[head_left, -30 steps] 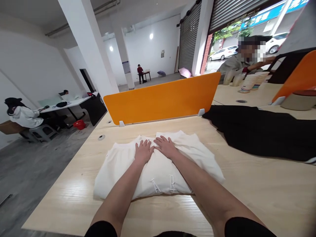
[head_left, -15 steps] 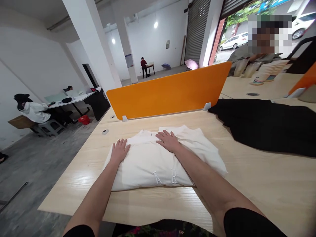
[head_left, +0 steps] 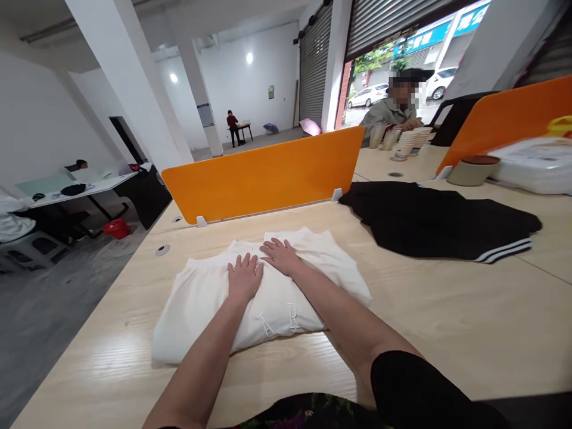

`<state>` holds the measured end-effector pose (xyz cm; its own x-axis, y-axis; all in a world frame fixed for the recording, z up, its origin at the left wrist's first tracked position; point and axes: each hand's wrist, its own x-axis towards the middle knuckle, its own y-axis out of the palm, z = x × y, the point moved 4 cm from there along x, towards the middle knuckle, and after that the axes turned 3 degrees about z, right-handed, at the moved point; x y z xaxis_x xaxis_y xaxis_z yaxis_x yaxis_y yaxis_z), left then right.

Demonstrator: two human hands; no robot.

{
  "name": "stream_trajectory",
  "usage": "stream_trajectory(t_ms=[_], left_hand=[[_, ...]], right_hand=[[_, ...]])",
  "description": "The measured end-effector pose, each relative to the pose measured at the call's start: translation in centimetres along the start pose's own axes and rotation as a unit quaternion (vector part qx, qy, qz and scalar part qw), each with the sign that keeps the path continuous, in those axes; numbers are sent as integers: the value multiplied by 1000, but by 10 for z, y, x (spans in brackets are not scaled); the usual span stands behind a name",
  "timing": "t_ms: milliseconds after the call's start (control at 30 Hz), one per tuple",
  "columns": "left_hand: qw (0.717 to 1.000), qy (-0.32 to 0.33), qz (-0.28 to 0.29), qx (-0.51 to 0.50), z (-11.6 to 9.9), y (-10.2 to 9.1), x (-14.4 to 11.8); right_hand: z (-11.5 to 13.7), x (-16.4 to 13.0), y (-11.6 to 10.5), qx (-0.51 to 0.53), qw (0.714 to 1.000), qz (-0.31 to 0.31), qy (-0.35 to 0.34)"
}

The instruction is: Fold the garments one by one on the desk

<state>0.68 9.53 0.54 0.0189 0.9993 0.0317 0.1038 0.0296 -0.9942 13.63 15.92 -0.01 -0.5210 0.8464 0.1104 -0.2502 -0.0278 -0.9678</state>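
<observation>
Head view: the white garment lies in a wide, flat bundle on the desk, directly beneath our hands. Taking its middle as a clock's centre, with twelve away from us, our left hand rests on the cloth at eleven and our right hand at one. Both hands are palm down, fingers extended and slightly parted, gripping nothing. Pale lettering shows by the garment's near edge, around six.

Between one and two o'clock, farther off, we see nested paper cups just beside clear cups, whose contents we cannot make out. At two, beyond the black garment, sits a tan pot; we cannot tell whether its brown top is a lid. A translucent package is just to its right. At ten, a red bucket stands on the floor, its inside too small to read.
</observation>
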Motion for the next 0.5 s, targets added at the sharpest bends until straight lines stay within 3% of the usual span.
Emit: stream_trajectory(t_ms=[133,267,400,500], left_hand=[[1000,6,-8,3,5,3,-1],[1000,11,-11,-3,6,-1,-1],[1000,11,-5,-20,3,0,-4],[999,9,-2,-35,2,3,-5]], right_hand=[[4,-1,-4,7,1000,-9,-2],[-13,-14,-27,41,994,-96,27],[-68,-60,-51,35,966,-183,177],[-115,-102,-46,41,938,-132,318]])
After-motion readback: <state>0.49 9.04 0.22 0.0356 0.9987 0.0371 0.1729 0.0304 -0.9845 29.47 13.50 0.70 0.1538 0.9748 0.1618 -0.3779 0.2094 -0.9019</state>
